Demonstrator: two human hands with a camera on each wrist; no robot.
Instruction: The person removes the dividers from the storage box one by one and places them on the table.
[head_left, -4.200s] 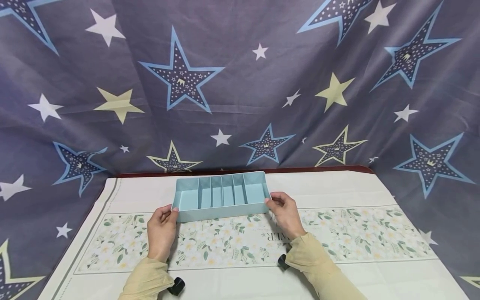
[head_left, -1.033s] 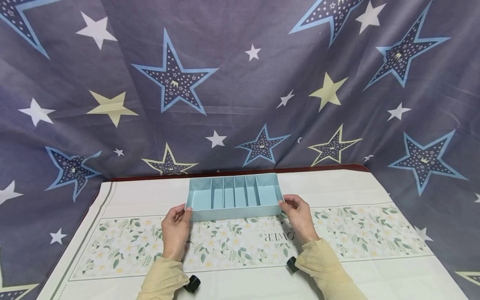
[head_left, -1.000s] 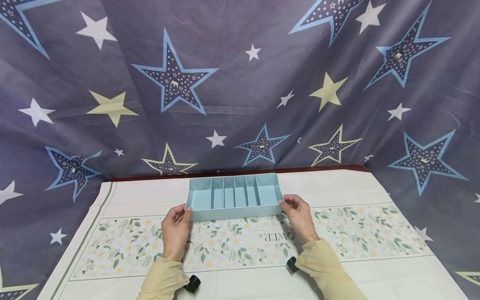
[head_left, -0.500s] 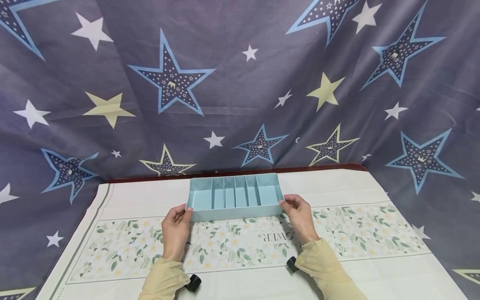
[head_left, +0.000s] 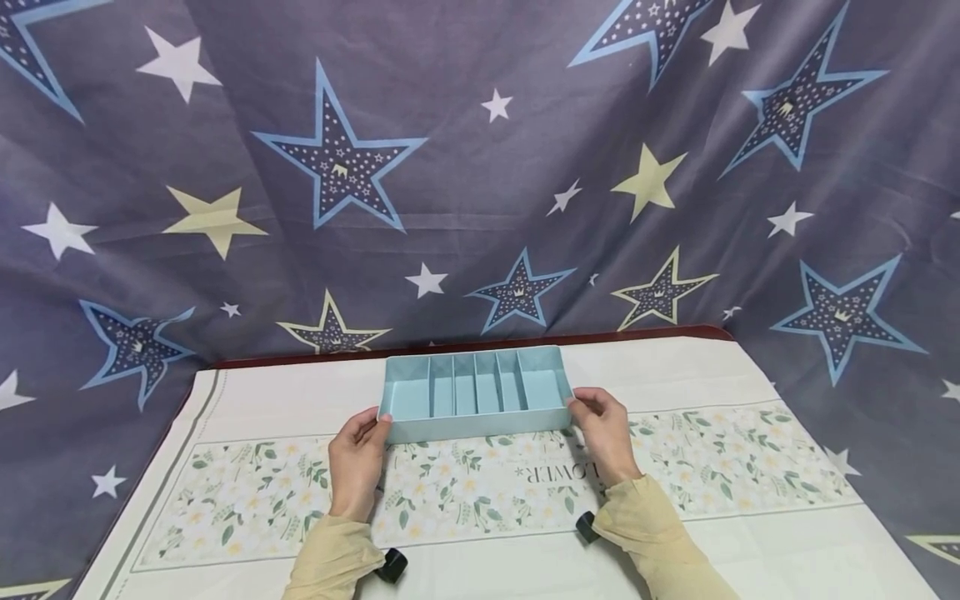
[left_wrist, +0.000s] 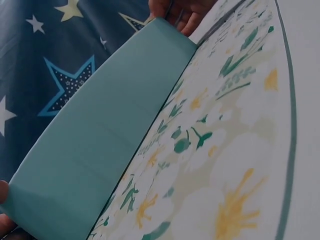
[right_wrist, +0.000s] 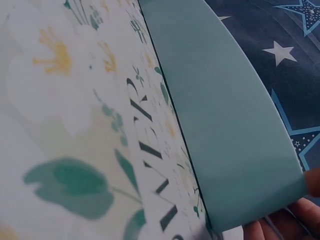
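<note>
A light blue divided organizer box (head_left: 480, 423) stands near the back of the table, its open top showing several compartments with nothing in them. My left hand (head_left: 357, 462) grips its left front corner, thumb on the near side. At the opposite end my right hand (head_left: 606, 433) holds the right front corner the same way. The left wrist view shows the long front wall (left_wrist: 105, 125) low over the cloth, with fingers of the right hand (left_wrist: 187, 12) at the far end. In the right wrist view, right-hand fingers (right_wrist: 285, 225) curl under the near corner of that wall.
A white tablecloth (head_left: 675, 558) with a floral band (head_left: 247, 500) covers the table. Its dark red back edge (head_left: 300, 360) runs just behind the box. A star-patterned curtain (head_left: 465, 183) hangs behind and at both sides. Black wrist devices (head_left: 392, 565) sit under both sleeves.
Over the last few seconds the box and both hands shift right in the head view and straighten slightly, while the camera view also drifts. Both hands keep their hold.
</note>
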